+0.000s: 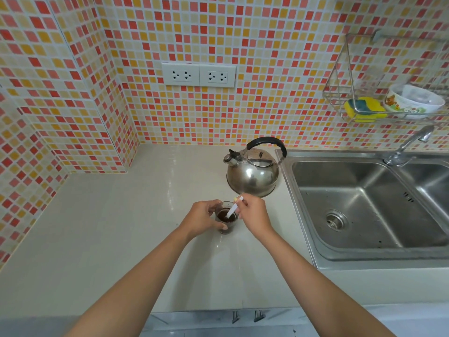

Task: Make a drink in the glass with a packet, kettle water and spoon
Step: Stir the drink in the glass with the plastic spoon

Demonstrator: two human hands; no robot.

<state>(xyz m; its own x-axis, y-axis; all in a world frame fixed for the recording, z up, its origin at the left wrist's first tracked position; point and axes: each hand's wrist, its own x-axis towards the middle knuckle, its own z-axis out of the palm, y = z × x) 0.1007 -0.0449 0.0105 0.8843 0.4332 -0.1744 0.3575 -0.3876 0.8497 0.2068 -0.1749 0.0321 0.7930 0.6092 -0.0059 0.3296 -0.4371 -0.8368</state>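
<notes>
**Inspector A:** Position of the glass [226,218]?

**Inspector B:** Upright on the pale counter [121,227], near its middle, in front of the kettle [252,173] and apart from it. It holds dark brown liquid.

**Inspector A:** Left hand [202,218]?

**Inspector B:** Wrapped round the glass from the left side, fingers closed against its wall.

**Inspector A:** Right hand [255,215]?

**Inspector B:** Pinched on the top of a white spoon [232,210]. The spoon slants down and leftward, with its lower end in the liquid. The bowl of the spoon is submerged; its shape cannot be told.

**Inspector A:** The kettle?

**Inspector B:** Stainless steel with a black handle, spout to the left. It stands just beside the rim of the sink [364,203]. No hand touches it.

**Inspector A:** The packet?

**Inspector B:** Not seen anywhere.

**Inspector A:** Other items?

**Inspector B:** A wire rack [340,93] on the tiled wall, upper right, holding a yellow sponge [364,109] and a patterned bowl [413,103]. A double socket [198,74] is set in the wall above the counter.
</notes>
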